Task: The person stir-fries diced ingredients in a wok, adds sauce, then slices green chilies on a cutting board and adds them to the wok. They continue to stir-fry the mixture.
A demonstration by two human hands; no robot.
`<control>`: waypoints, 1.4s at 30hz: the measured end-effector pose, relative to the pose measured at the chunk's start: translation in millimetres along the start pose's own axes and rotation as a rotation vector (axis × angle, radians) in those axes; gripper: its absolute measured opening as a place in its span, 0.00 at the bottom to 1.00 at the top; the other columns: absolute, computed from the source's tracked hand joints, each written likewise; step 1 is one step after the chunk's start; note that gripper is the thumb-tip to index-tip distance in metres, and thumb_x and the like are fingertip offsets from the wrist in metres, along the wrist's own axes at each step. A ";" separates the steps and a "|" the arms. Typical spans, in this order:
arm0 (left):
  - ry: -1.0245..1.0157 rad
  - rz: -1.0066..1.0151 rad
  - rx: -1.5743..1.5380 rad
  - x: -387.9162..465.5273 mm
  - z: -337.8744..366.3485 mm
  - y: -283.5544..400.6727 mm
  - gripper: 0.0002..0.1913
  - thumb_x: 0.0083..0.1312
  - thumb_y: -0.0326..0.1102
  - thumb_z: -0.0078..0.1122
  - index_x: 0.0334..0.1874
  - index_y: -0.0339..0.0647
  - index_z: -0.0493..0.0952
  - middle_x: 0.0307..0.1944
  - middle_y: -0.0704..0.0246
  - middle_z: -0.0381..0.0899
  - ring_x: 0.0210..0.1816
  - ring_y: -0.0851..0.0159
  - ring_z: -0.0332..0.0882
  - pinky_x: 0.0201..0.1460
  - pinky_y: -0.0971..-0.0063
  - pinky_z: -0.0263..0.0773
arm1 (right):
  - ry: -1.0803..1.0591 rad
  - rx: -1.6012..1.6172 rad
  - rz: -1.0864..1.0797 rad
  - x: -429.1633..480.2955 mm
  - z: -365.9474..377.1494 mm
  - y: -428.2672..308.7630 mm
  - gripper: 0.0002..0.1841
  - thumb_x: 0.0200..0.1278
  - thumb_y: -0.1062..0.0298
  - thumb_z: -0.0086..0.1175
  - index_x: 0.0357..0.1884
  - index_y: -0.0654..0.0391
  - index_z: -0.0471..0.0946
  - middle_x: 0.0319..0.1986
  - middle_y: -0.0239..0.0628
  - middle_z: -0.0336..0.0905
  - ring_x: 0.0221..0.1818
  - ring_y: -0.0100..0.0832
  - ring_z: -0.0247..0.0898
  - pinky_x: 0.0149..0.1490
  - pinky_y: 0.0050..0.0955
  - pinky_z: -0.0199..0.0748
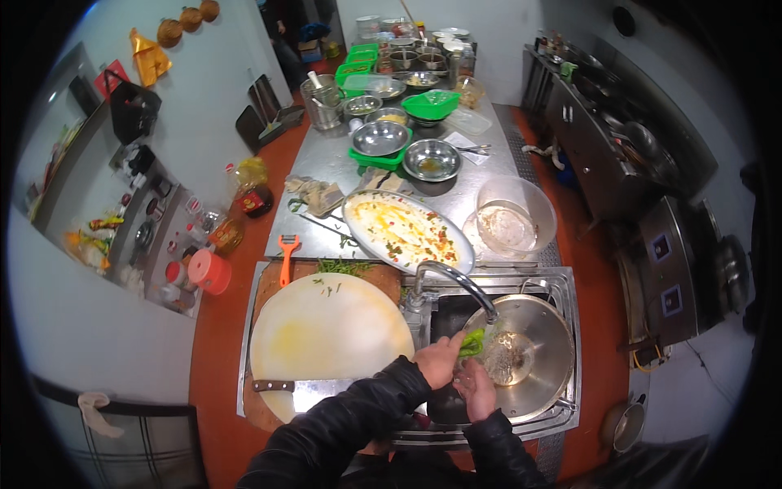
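Green peppers [471, 343] are gripped in my left hand [437, 362], over the left rim of a large metal pot [550, 367]. Just below it, my right hand [478, 391] is half curled with its palm turned up; I see nothing held in it. The pot rests in the sink [443, 312], and its bottom looks wet with dark specks. A curved chrome tap [458, 280] ends above the pot, close to the peppers. Left of my hands, a cleaver [324, 391] lies on the front of a round white cutting board [336, 330].
Behind the tap, an oval plate [403, 229] bears sauce and chopped bits. A clear plastic tub [516, 217] stands to its right. An orange peeler [287, 260] lies by the board. Steel bowls [432, 160] and green baskets [431, 105] crowd the steel table farther back.
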State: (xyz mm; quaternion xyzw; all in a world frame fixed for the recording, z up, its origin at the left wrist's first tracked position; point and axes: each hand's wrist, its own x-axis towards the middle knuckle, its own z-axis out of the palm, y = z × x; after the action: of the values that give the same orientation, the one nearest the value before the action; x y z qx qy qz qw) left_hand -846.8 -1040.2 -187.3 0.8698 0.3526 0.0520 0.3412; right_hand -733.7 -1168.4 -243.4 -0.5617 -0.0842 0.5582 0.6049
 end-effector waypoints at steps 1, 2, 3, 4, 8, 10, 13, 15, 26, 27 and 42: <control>0.007 -0.025 -0.003 -8.1 -8.9 -5.4 0.37 0.57 0.26 0.55 0.72 0.44 0.57 0.46 0.53 0.76 0.46 0.45 0.79 0.45 0.56 0.75 | -0.004 -0.005 -0.009 5.0 8.8 2.3 0.30 0.75 0.44 0.42 0.66 0.59 0.66 0.56 0.37 0.73 0.48 0.30 0.73 0.55 0.34 0.72; 0.027 -0.038 0.059 -19.0 -20.1 -14.0 0.36 0.57 0.26 0.54 0.72 0.44 0.57 0.45 0.54 0.76 0.44 0.46 0.79 0.44 0.57 0.75 | -0.026 -0.011 -0.009 15.0 18.4 1.9 0.28 0.75 0.46 0.44 0.65 0.58 0.68 0.53 0.35 0.74 0.48 0.30 0.72 0.53 0.32 0.71; 0.063 -0.048 0.119 -32.2 -32.1 -24.8 0.36 0.58 0.26 0.53 0.72 0.44 0.58 0.44 0.54 0.76 0.43 0.46 0.79 0.43 0.57 0.75 | -0.054 0.011 -0.018 26.3 28.5 0.5 0.26 0.74 0.48 0.46 0.63 0.57 0.69 0.51 0.33 0.74 0.48 0.30 0.71 0.52 0.30 0.71; 0.083 -0.070 0.194 -47.2 -45.5 -38.4 0.35 0.59 0.27 0.52 0.72 0.44 0.59 0.43 0.55 0.76 0.42 0.48 0.79 0.41 0.58 0.75 | -0.015 -0.034 -0.026 45.5 43.5 -1.6 0.21 0.72 0.50 0.50 0.56 0.55 0.73 0.44 0.30 0.75 0.45 0.28 0.71 0.51 0.29 0.69; 0.107 -0.167 0.424 -109.4 -104.8 -110.1 0.31 0.63 0.29 0.48 0.72 0.45 0.61 0.41 0.59 0.76 0.39 0.52 0.78 0.38 0.61 0.76 | 0.099 -0.049 0.156 121.6 103.8 -13.6 0.19 0.65 0.52 0.58 0.49 0.56 0.74 0.42 0.33 0.74 0.42 0.29 0.69 0.47 0.35 0.69; 0.102 -0.217 0.495 -132.9 -126.0 -144.1 0.31 0.64 0.27 0.46 0.73 0.46 0.60 0.40 0.60 0.75 0.40 0.54 0.78 0.40 0.62 0.75 | 0.073 0.104 0.202 148.9 117.6 -25.2 0.08 0.65 0.61 0.56 0.35 0.52 0.72 0.24 0.29 0.66 0.24 0.26 0.63 0.27 0.25 0.63; 0.023 -0.278 0.579 -153.2 -139.7 -184.6 0.32 0.64 0.27 0.47 0.73 0.45 0.60 0.41 0.60 0.75 0.42 0.55 0.78 0.43 0.63 0.75 | 0.152 0.468 0.373 179.9 119.0 -46.7 0.12 0.65 0.69 0.50 0.46 0.58 0.62 0.31 0.37 0.67 0.33 0.34 0.68 0.44 0.38 0.73; 0.051 -0.243 0.594 -160.2 -140.1 -203.7 0.33 0.63 0.26 0.47 0.74 0.44 0.57 0.45 0.60 0.74 0.46 0.54 0.76 0.47 0.64 0.74 | 0.084 0.423 0.272 190.0 119.3 -57.4 0.10 0.64 0.71 0.48 0.44 0.60 0.63 0.35 0.41 0.68 0.36 0.36 0.69 0.52 0.42 0.71; 0.149 0.329 0.346 -167.4 -174.3 -262.9 0.28 0.51 0.37 0.68 0.58 0.46 0.76 0.53 0.57 0.72 0.56 0.49 0.71 0.60 0.59 0.66 | -0.796 -0.512 0.404 -104.3 284.6 98.0 0.32 0.59 0.72 0.61 0.66 0.57 0.63 0.34 0.38 0.80 0.28 0.25 0.77 0.34 0.26 0.76; 0.090 0.285 0.372 -166.4 -176.6 -267.1 0.25 0.51 0.36 0.67 0.55 0.46 0.77 0.50 0.58 0.73 0.54 0.51 0.72 0.57 0.59 0.67 | -0.803 -0.594 0.323 -119.6 312.5 122.2 0.33 0.62 0.66 0.59 0.69 0.59 0.59 0.33 0.41 0.82 0.27 0.30 0.79 0.34 0.29 0.77; 0.336 0.181 0.126 -211.2 -210.2 -251.3 0.11 0.56 0.33 0.67 0.42 0.45 0.82 0.34 0.64 0.78 0.39 0.53 0.78 0.42 0.63 0.75 | -0.274 -0.487 -0.441 -162.9 336.5 194.4 0.13 0.66 0.64 0.61 0.44 0.58 0.71 0.30 0.35 0.74 0.31 0.26 0.69 0.39 0.26 0.70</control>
State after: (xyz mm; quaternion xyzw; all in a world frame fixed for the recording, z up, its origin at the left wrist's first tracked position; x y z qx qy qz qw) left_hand -1219.2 -930.0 -153.8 0.8966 0.3276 0.2049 0.2165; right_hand -1150.9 -1146.2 -188.9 -0.5776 -0.4146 0.4478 0.5422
